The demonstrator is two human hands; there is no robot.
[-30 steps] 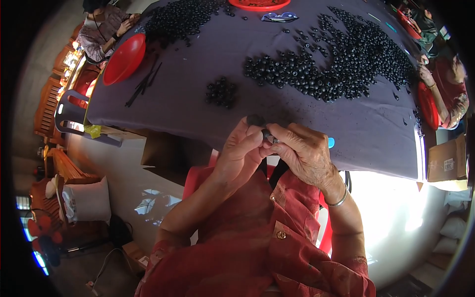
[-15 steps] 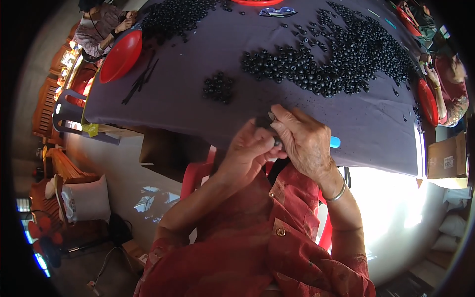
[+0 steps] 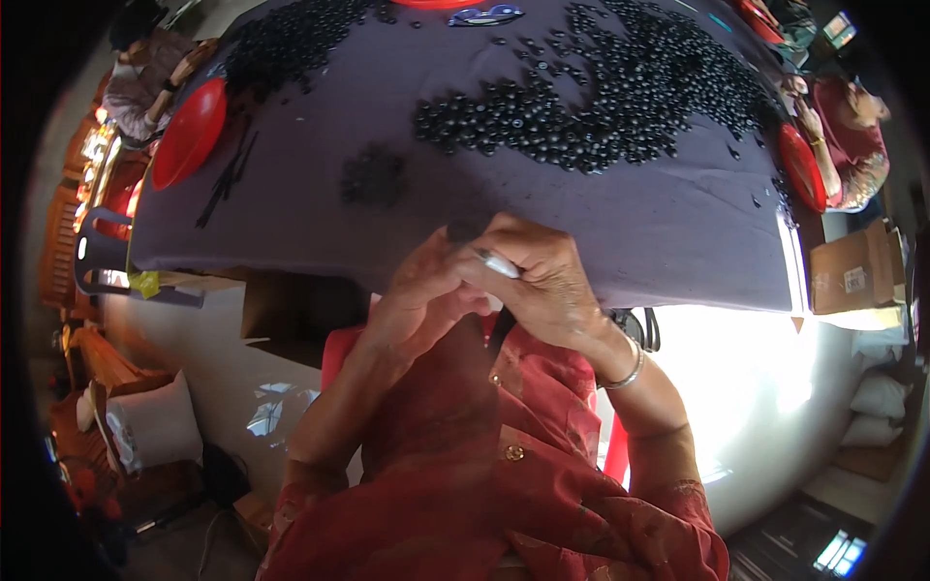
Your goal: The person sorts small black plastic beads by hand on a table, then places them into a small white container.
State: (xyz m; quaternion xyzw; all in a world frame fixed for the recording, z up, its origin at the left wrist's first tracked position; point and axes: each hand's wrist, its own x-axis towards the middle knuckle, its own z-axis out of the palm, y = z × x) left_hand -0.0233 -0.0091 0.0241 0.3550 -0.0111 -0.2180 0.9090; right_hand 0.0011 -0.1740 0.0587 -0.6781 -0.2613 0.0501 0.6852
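My left hand (image 3: pixel 426 281) and my right hand (image 3: pixel 538 276) meet in front of my chest, close to the near edge of the cloth-covered table (image 3: pixel 281 228). In my right hand is a small tool with a silvery blade (image 3: pixel 499 263); its handle is hidden in the palm. The left fingers are bent, pressed against the right ones. A dark patch (image 3: pixel 466 231) shows at the left fingertips, blurred, and what lies between the fingers is hidden. Beyond my hands sits a small cluster of black round pieces (image 3: pixel 373 176). A large spread of similar black pieces (image 3: pixel 601 111) lies further right.
Another black heap (image 3: pixel 291 44) covers the far left. Glasses (image 3: pixel 486 15) lie at the far edge, and dark strips (image 3: pixel 228 179) near a red bowl (image 3: pixel 189 134). A second red bowl (image 3: pixel 802 167) stands at right. Other people sit at both sides. A cardboard box (image 3: pixel 852 271) stands lower right.
The whole view has shifted, so table and hands sit further left. My right hand has turned, bringing the silvery blade into sight. The blue handle end seen beside it earlier is hidden.
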